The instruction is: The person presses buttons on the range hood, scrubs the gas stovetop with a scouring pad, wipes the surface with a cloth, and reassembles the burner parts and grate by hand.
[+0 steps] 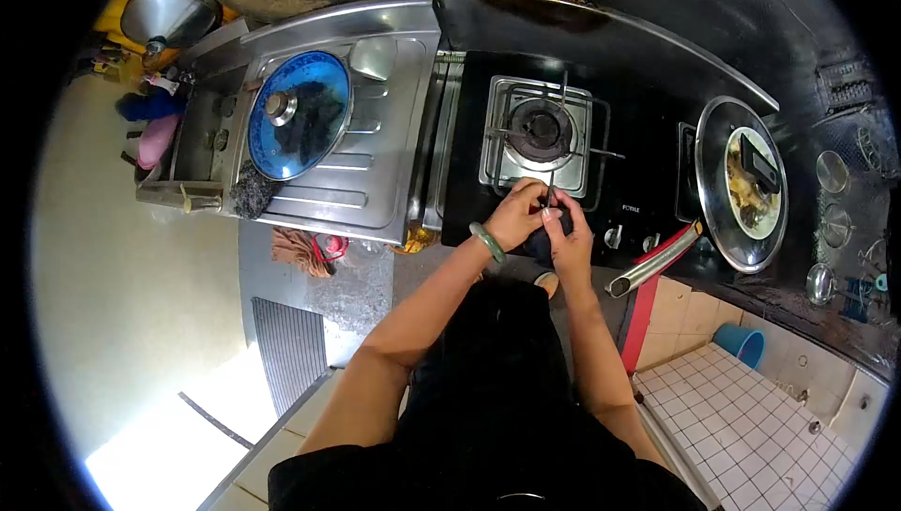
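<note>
Both my hands meet at the front edge of the black gas stove (460, 201), just below the burner (542, 131) with its metal pan support. My left hand (518, 215), with a green bangle (488, 242) at the wrist, has its fingers bent together around something small and dark. My right hand (569, 234) pinches at the same spot, its thumb and fingertips touching my left fingers. A thin dark piece (550, 196) shows between the fingertips; its full shape is hidden.
A lidded blue bowl (324, 68) stands on the steel drainboard (385, 201) at left. At right, a glass-lidded pan (706, 220) holds food, its metal handle (657, 262) jutting frontward. Stove knobs (613, 237) lie near my right hand. A blue bucket (741, 346) is low right.
</note>
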{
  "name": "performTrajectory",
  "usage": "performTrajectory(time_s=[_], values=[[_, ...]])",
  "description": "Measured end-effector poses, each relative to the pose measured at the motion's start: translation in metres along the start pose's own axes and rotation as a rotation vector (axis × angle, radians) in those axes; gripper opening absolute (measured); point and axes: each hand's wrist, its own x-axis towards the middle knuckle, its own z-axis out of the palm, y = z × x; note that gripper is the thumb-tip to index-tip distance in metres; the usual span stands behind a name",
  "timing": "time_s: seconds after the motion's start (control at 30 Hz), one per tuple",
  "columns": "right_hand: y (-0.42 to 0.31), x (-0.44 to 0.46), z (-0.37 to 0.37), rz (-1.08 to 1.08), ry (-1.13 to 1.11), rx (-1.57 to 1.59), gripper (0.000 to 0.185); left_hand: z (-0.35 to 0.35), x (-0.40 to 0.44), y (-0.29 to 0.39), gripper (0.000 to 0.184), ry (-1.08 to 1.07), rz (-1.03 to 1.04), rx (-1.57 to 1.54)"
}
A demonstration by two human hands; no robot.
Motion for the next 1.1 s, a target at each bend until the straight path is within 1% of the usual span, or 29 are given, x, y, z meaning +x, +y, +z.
performTrajectory(time_s=[0.03,0.13,0.17,0.27,0.3,0.33,0.4,0.43,0.53,0.57,0.67,0.8,0.83,0.87,0.93,1.0,1.03,1.07,1.1], values=[[0.011,0.004,0.002,-0.014,0.012,0.06,0.039,-0.001,0.005,-0.004,0.029,0.0,0.01,-0.006],[0.028,0.022,0.001,0.078,0.023,0.191,0.039,-0.001,0.021,0.007,0.03,0.058,0.001,0.157],[0.03,0.027,0.003,0.067,0.026,0.241,0.038,0.004,0.026,0.007,0.031,0.133,-0.012,0.168],[0.031,0.029,-0.002,0.067,0.062,0.299,0.04,0.014,0.035,0.008,0.033,0.128,-0.026,0.324],[0.041,0.03,-0.006,0.135,0.062,0.377,0.042,0.016,0.037,0.01,0.034,0.127,-0.032,0.376],[0.045,0.03,-0.01,0.135,0.069,0.381,0.043,0.019,0.04,0.012,0.035,0.077,-0.077,0.358],[0.046,0.03,-0.016,0.133,0.088,0.389,0.043,0.027,0.045,0.006,0.043,0.083,-0.014,0.303],[0.047,0.032,-0.018,0.137,0.086,0.388,0.044,0.031,0.049,0.002,0.043,0.043,-0.08,0.316],[0.049,0.035,-0.026,0.154,0.083,0.38,0.045,0.036,0.055,0.002,0.043,0.03,-0.051,0.378],[0.049,0.037,-0.025,0.142,0.094,0.396,0.046,0.038,0.057,0.004,0.042,0.0,-0.107,0.374],[0.048,0.037,-0.024,0.119,0.133,0.408,0.044,0.043,0.057,0.004,0.042,0.012,-0.079,0.353],[0.074,0.036,-0.029,0.195,0.137,0.365,0.04,0.032,0.037,0.006,0.045,0.037,0.01,0.172],[0.079,0.037,-0.029,0.209,0.15,0.373,0.04,0.024,0.031,0.002,0.04,0.08,0.158,0.281],[0.081,0.039,-0.03,0.222,0.162,0.38,0.039,0.012,0.023,0.016,0.03,0.117,0.111,0.299],[0.067,0.042,-0.03,0.219,0.153,0.234,0.038,-0.008,0.015,0.005,0.021,0.337,0.071,0.21],[0.06,0.046,-0.033,0.258,0.138,0.109,0.038,-0.032,0.026,-0.02,0.016,0.554,0.088,0.18],[0.06,0.049,-0.035,0.295,0.125,0.058,0.038,-0.045,0.034,-0.022,0.015,0.587,0.081,0.312],[0.057,0.053,-0.035,0.284,0.128,-0.034,0.037,-0.057,0.042,-0.023,0.014,0.618,0.074,0.444],[0.052,0.057,-0.034,0.275,0.133,-0.127,0.037,-0.064,0.046,-0.006,0.02,0.602,0.06,0.442]])
